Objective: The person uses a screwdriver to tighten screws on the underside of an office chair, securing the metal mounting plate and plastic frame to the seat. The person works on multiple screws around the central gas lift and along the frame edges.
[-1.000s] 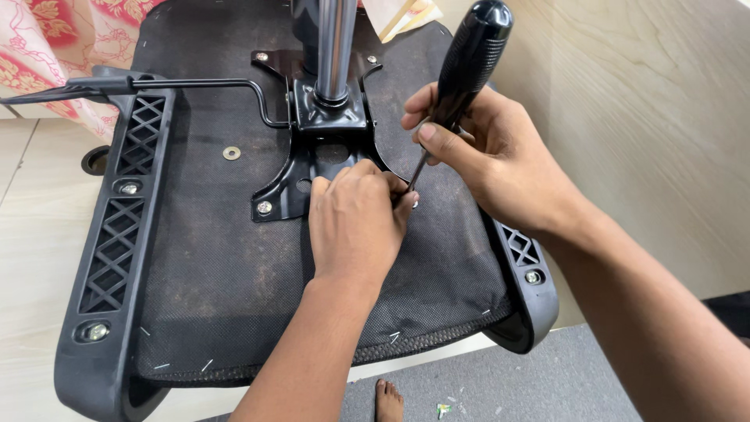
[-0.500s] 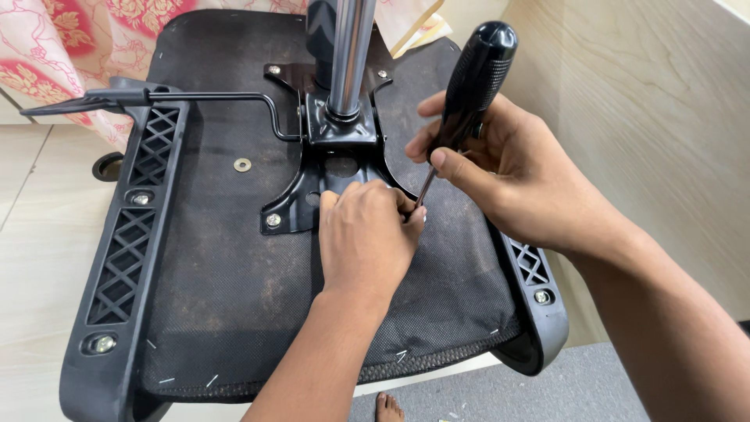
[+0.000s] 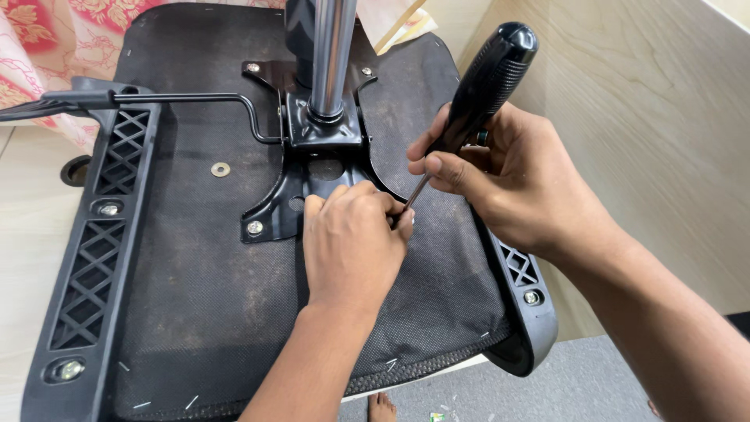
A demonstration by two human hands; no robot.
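Here we drive a screw into the metal plate (image 3: 312, 184) under an upturned chair seat (image 3: 195, 273).
Right hand (image 3: 508, 184) grips the black screwdriver (image 3: 484, 86); left hand (image 3: 351, 242), fingers curled, steadies its tip, which next needs firm, straight turning.

There is a single view, from a camera worn on the person's head. It looks steeply down and slightly forward, at close range, onto the underside of an upturned office chair seat (image 3: 195, 281). The left hand (image 3: 351, 246) sits near the centre of the frame, and the right hand (image 3: 508, 184) enters from the lower right. A pale wooden panel (image 3: 664, 117) fills the right side, with grey floor (image 3: 547, 391) along the bottom edge.
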